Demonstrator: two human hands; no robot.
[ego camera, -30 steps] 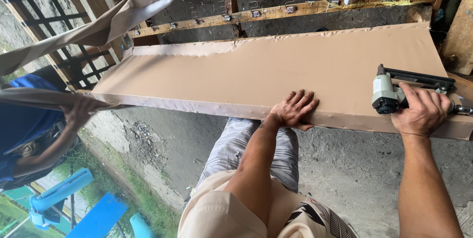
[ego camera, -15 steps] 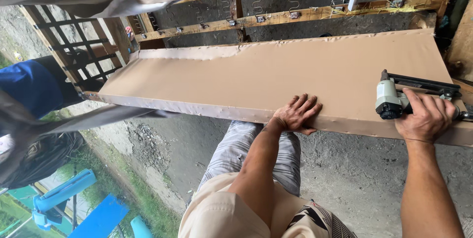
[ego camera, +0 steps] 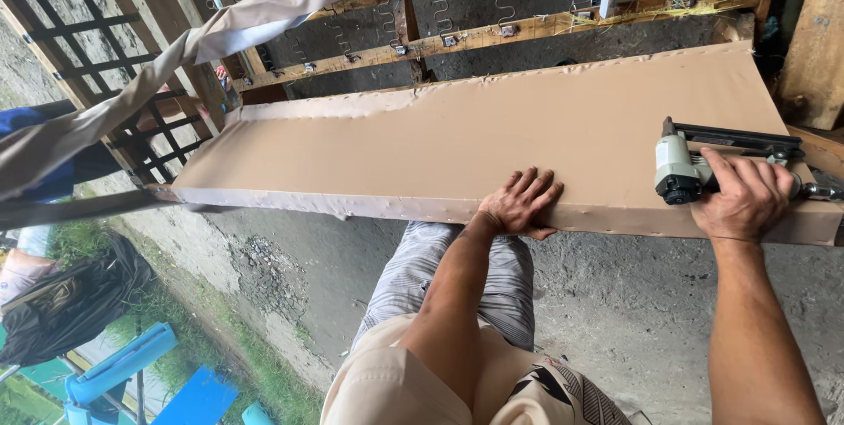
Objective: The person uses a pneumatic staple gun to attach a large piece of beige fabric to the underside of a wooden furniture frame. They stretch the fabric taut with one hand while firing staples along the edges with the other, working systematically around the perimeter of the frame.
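Stapling tan panel (ego camera: 492, 139) near edge: my left hand (ego camera: 520, 205) flat, fingers spread; right hand (ego camera: 747, 198) gripping staple gun (ego camera: 690, 166); next staple likely needs nose square on edge.

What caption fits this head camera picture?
Left hand presses brown cardboard panel while right hand holds staple gun.

Two bare hands show, one left hand (ego camera: 520, 203) lying flat and one right hand (ego camera: 745, 199) wrapped around the single staple gun (ego camera: 694, 166). There is one long panel covered in tan fabric (ego camera: 457, 144), one loose strip of pale cloth (ego camera: 202, 47) hanging across the upper left, and one wooden frame (ego camera: 492, 34) behind (its zigzag springs are too many and too hidden to count exactly). On the ground at lower left lie one black bag (ego camera: 70, 302) and two blue plastic pieces (ego camera: 119, 365).
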